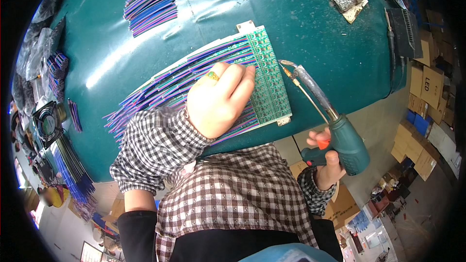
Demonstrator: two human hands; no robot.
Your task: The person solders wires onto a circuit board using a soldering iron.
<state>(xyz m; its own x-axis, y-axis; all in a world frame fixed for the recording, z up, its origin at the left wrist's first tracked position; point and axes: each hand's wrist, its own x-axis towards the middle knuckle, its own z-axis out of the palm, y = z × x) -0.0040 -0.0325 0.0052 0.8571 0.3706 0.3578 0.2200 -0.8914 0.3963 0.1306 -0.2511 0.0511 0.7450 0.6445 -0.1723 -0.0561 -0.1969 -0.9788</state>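
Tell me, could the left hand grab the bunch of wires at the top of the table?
Probably yes. Nothing tall seems to stand between the left hand and the wire bundle, though the hand is down on the wires by the circuit board and would have to leave them.

Black-and-white checked oversleeves [153,140] gather at ruffled cuffs [198,128]; a brown-and-white checked apron [238,189] covers black clothing [208,245]; a gold ring [214,77] bears a green stone [210,73].

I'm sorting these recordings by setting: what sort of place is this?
Probably an electronics assembly workshop: the right hand holds what looks like a soldering gun beside a green circuit board, with coloured wires laid against it, and cardboard boxes show beyond the green table.
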